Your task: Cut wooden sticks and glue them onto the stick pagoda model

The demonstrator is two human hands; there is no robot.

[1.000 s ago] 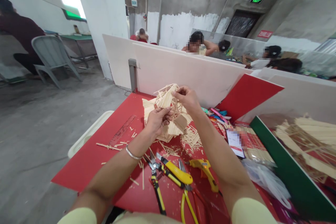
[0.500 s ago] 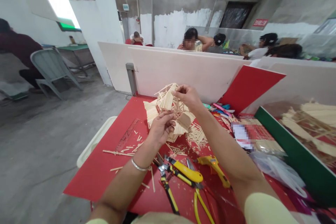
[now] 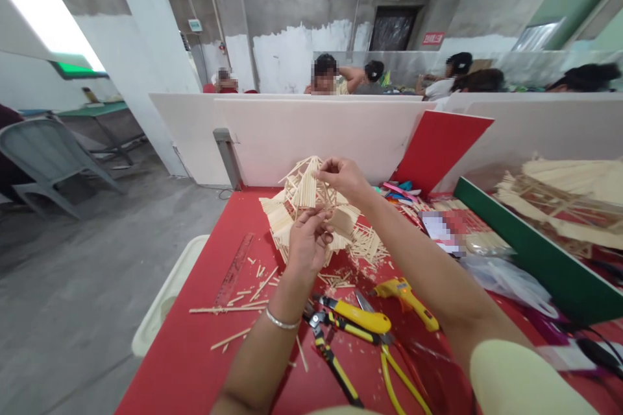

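Note:
A model built of thin wooden sticks (image 3: 304,198) stands on the red table top (image 3: 195,343). My left hand (image 3: 307,240) grips its near side, fingers curled around the sticks. My right hand (image 3: 341,176) is higher, pinching a stick at the top of the model. Loose cut sticks (image 3: 243,301) lie scattered around its base.
Yellow-handled pliers (image 3: 355,321) and cutters, a yellow glue gun (image 3: 409,295), a red ruler (image 3: 235,269) and a phone (image 3: 440,232) lie on the table. A green-edged tray (image 3: 525,259) with more stick work sits right. White partitions (image 3: 302,133) stand behind; several people sit beyond. A grey chair (image 3: 43,155) stands left.
The view has swung to the left and down a little. Both hands stay on the stick model, the left hand shifting slightly up its near side.

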